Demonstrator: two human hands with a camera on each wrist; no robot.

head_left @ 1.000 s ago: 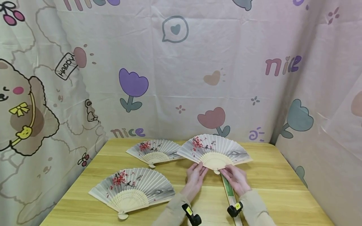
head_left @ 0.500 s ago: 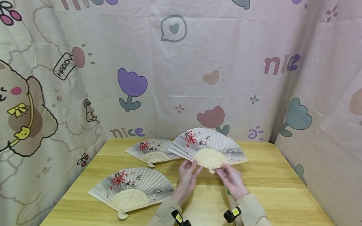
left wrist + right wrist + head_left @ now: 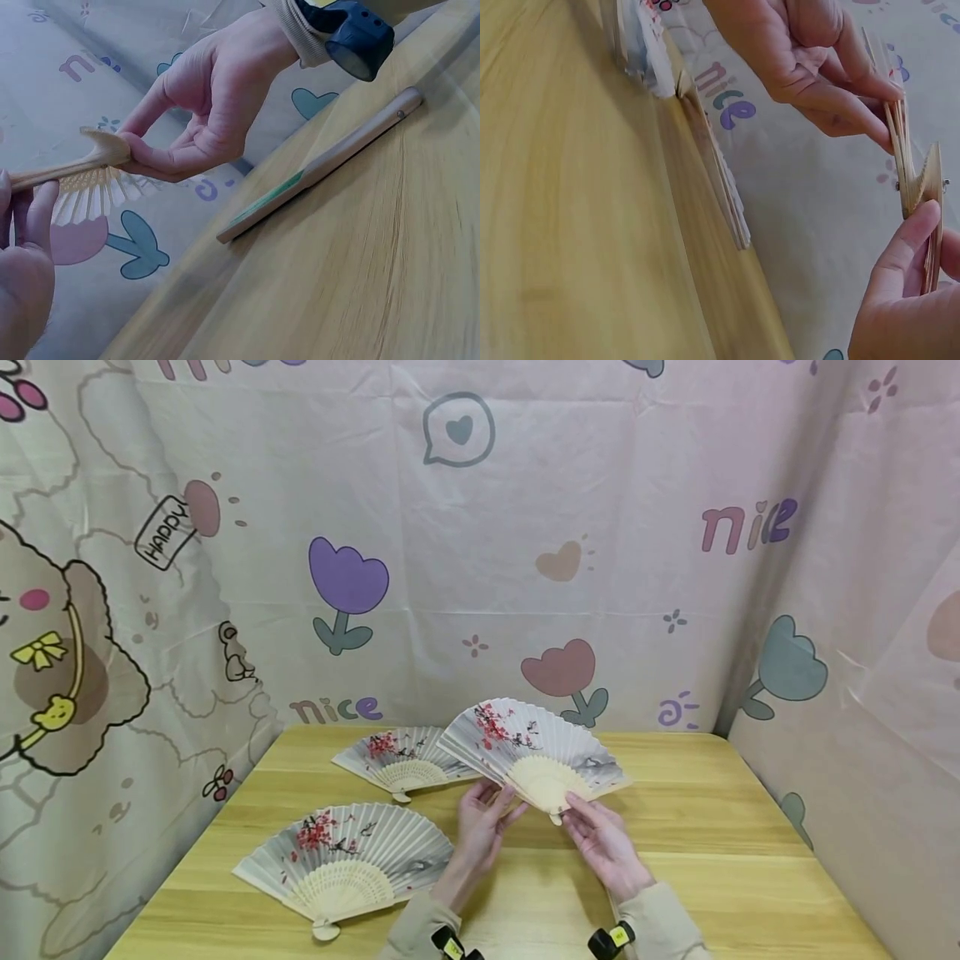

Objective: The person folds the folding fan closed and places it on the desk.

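An unfolded fan (image 3: 542, 747), pale with red blossoms and light ribs, is held above the table between both hands. My left hand (image 3: 480, 831) pinches its left outer stick, thumb on one side and fingers on the other. At the pivot end, my right hand (image 3: 603, 843) grips the fan between thumb and fingers, which the left wrist view shows on the light wooden end (image 3: 111, 150). A folded fan (image 3: 322, 165) with a green strip lies on the table below the right hand; in the head view the right arm hides most of it.
Two matching spread fans lie on the wooden table (image 3: 750, 827): one fan (image 3: 348, 860) at the front left, another fan (image 3: 408, 762) farther back, partly covered by the held one. Patterned cloth (image 3: 457, 527) hangs behind and at both sides.
Both hands have lifted the fan and carried it left. It now overlaps more of the rear fan and is tilted. The fans on the table have stayed put.
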